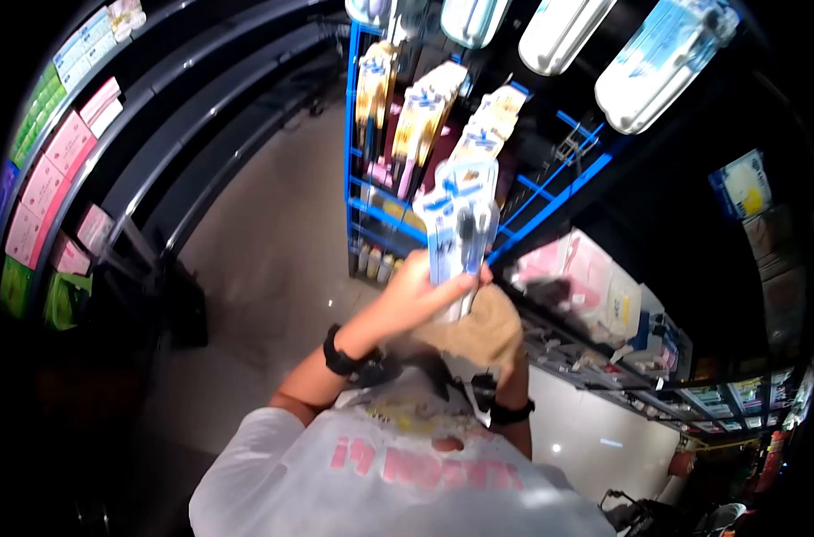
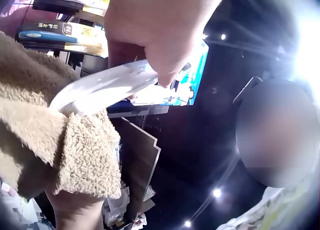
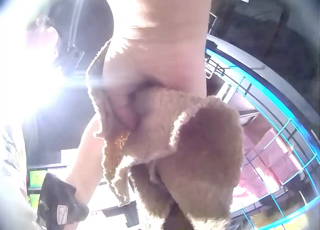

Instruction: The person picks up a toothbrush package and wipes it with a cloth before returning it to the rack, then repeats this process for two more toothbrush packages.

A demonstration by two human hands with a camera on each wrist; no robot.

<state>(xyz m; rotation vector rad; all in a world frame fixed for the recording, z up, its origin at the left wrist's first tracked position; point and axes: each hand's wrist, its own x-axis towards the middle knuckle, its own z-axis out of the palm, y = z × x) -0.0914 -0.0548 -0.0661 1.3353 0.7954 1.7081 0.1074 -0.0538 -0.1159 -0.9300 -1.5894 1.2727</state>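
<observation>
My left hand (image 1: 413,294) grips a clear plastic package (image 1: 462,234) with a blue-and-white card, in front of the blue rack. In the left wrist view, the fingers of my left hand (image 2: 155,27) curl over the clear package (image 2: 107,90), whose lower end meets a tan fluffy cloth (image 2: 92,157). My right hand (image 3: 155,55) holds that cloth (image 3: 200,145) bunched, its fingers partly buried in the folds. The head view has the cloth (image 1: 483,329) just below the package, largely covering my right hand.
A blue wire rack (image 1: 350,143) holds hanging packs (image 1: 420,116) ahead. Large clear packs (image 1: 662,67) hang at the upper right. Dark shelves (image 1: 179,125) with pink boxes (image 1: 42,197) stand left; low shelves with goods (image 1: 595,286) run along the right. Tiled floor (image 1: 255,197) lies between.
</observation>
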